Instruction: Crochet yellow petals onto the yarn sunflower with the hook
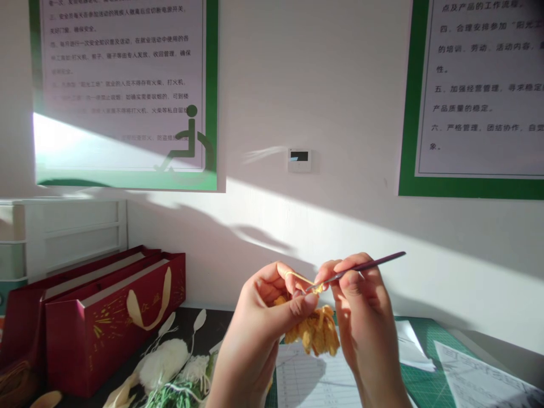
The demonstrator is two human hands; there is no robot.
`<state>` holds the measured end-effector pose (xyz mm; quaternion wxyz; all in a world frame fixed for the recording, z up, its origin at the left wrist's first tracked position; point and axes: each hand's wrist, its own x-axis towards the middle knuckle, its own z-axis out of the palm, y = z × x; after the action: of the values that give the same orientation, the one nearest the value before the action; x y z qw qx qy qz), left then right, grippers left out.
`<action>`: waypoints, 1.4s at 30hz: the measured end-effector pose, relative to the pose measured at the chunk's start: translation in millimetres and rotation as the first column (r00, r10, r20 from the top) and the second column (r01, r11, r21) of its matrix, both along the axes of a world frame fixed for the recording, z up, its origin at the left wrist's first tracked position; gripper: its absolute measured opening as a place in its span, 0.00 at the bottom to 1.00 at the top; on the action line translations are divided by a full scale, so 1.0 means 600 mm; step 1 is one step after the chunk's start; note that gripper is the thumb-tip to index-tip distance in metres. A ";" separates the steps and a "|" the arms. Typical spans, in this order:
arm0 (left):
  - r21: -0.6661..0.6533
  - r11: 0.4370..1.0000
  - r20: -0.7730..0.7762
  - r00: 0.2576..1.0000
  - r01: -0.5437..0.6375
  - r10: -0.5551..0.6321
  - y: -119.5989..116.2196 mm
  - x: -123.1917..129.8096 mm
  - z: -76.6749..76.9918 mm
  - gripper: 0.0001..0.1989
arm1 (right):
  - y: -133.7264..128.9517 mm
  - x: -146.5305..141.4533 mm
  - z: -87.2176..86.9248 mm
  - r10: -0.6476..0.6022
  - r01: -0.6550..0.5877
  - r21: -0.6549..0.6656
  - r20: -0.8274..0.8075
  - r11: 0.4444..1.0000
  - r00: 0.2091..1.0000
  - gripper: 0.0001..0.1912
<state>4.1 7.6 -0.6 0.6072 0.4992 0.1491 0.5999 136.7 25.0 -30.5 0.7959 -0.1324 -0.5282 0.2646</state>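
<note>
My right hand [361, 300] is closed around a crochet hook [378, 262] with a dark purple handle, its metal tip pointing left. That tip meets a small bit of yellow yarn work between my two hands. My left hand [267, 317] pinches a yellow crocheted piece [317, 333], whose ruffled, petal-like part hangs below the fingers. A strand of yellow yarn [300, 276] loops over my left index finger and runs to the hook. My left thumb covers part of the piece.
Dark red gift bags [114, 317] with a cream ribbon handle stand at the left. Near them lie a white yarn ball [164, 362] and green yarn [176, 396]. Printed sheets [314, 379] rest on a green cutting mat [425, 385]. A thermostat [300, 160] hangs on the wall.
</note>
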 end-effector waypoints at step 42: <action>0.010 0.997 -0.030 0.997 0.071 -0.071 0.010 -0.004 -0.010 0.20 | 0.011 0.044 0.006 -0.001 -0.068 0.283 0.236 0.957 0.972 0.05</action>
<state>1.9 13.3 -6.5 0.6232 0.5164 0.1370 0.5711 162.8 31.5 -27.0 0.7344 -0.0361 -0.6532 0.1807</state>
